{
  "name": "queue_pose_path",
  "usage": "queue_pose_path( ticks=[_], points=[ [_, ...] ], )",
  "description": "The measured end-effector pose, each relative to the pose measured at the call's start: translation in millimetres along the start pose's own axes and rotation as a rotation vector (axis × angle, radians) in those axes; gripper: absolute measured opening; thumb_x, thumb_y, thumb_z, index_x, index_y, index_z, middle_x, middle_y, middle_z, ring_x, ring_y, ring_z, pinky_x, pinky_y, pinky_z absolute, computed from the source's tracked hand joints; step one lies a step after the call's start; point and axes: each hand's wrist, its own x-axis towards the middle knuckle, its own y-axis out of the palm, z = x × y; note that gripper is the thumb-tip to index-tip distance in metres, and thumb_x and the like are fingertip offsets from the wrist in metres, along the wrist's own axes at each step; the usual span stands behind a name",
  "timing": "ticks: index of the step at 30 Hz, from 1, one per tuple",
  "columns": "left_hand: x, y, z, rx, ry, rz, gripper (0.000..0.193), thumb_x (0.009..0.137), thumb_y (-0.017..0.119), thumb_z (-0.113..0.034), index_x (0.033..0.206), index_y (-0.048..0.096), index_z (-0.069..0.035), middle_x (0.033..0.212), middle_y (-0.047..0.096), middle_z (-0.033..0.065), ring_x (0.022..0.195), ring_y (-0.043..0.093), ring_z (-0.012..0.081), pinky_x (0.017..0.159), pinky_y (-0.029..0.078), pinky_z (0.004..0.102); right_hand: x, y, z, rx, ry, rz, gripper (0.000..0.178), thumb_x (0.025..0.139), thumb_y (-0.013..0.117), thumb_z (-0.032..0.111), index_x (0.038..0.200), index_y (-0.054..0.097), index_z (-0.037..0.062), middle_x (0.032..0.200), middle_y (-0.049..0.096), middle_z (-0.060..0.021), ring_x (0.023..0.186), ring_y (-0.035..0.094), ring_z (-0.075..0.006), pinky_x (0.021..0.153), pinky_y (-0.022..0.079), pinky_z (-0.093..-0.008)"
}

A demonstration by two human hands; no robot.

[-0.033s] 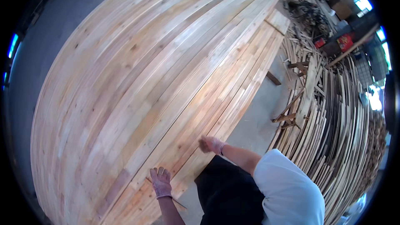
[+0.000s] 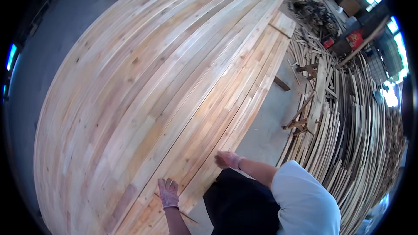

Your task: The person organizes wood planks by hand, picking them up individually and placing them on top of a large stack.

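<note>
Long pale wooden boards (image 2: 143,100) lie side by side in a broad panel that fills the view's left and middle. On the near boards, my left hand (image 2: 168,193) rests flat in a knitted glove, fingers stretched out. A thin wooden strip (image 2: 188,217) crosses beneath that wrist and pokes out past the boards' near edge. Over the near edge board, farther to the right, is my right hand (image 2: 228,159), also gloved. Its fingers point left and look bent, but they are blurred, and whatever lies under them is hidden.
To the right, a heap of long narrow wood strips (image 2: 348,135) covers the floor. A wooden trestle (image 2: 300,124) stands beside it. A short beam end (image 2: 281,83) juts from under the panel. Scraps and red items (image 2: 354,39) lie at the far right.
My right hand has moved slightly right and nearer to me. My left hand stays at almost the same spot on the boards. The whole view has shifted a little.
</note>
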Motion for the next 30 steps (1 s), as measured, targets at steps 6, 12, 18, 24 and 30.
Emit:
queue_pose_path(
  ticks=[6, 12, 18, 24, 30],
  points=[
    [7.7, -11.4, 5.2, 0.103, -0.028, 0.055, 0.038, 0.086, 0.057, -0.054, 0.080, 0.046, -0.018, 0.073, 0.055, 0.0000, 0.064, 0.055, 0.0163, 0.057, 0.047, 0.0336, -31.9, -199.0, -111.6, -0.593, -0.225, -0.186, 0.026, 0.080, 0.059, 0.031, 0.096, 0.058, 0.0102, 0.087, 0.061, -0.0083, 0.081, 0.059, -0.0263, 0.066, 0.048, -0.0364],
    [-23.9, 38.0, 29.9, 0.005, -0.070, -0.043, 0.042, 0.088, 0.053, -0.055, 0.070, 0.040, -0.020, 0.063, 0.047, -0.0009, 0.054, 0.045, 0.0143, 0.049, 0.038, 0.0305, -168.1, -251.2, -122.9, -0.378, 0.008, -0.625, 0.038, 0.081, 0.054, 0.039, 0.100, 0.067, 0.0088, 0.098, 0.067, -0.0154, 0.097, 0.062, -0.0315, 0.087, 0.047, -0.0388],
    [23.6, 59.5, 121.3, -1.078, -0.901, 0.064, 0.034, 0.091, 0.048, -0.040, 0.066, 0.042, -0.018, 0.069, 0.048, 0.0009, 0.067, 0.048, 0.0147, 0.063, 0.041, 0.0319, -220.1, -327.8, -99.8, -0.521, -0.122, -0.682, 0.046, 0.083, 0.054, 0.041, 0.115, 0.063, 0.0086, 0.111, 0.064, -0.0180, 0.108, 0.058, -0.0320, 0.095, 0.044, -0.0372],
    [-50.2, 176.3, 249.3, -2.377, -1.316, -1.067, 0.008, 0.084, 0.052, -0.026, 0.081, 0.053, -0.018, 0.090, 0.055, 0.0026, 0.091, 0.052, 0.0170, 0.082, 0.042, 0.0344, -208.4, -480.8, -57.2, -0.441, -0.281, -0.480, 0.039, 0.082, 0.052, 0.036, 0.108, 0.063, 0.0101, 0.105, 0.065, -0.0172, 0.100, 0.061, -0.0322, 0.087, 0.048, -0.0369],
    [-67.8, 304.7, 369.9, -3.425, -1.189, -1.527, 0.007, 0.080, 0.058, -0.018, 0.086, 0.062, -0.016, 0.096, 0.061, 0.0044, 0.093, 0.059, 0.0244, 0.074, 0.051, 0.0373, -190.7, -589.7, 4.4, 0.321, -0.244, -0.388, 0.024, 0.082, 0.054, 0.024, 0.088, 0.056, 0.0016, 0.067, 0.055, -0.0056, 0.060, 0.055, -0.0189, 0.055, 0.044, -0.0314]
  ],
)
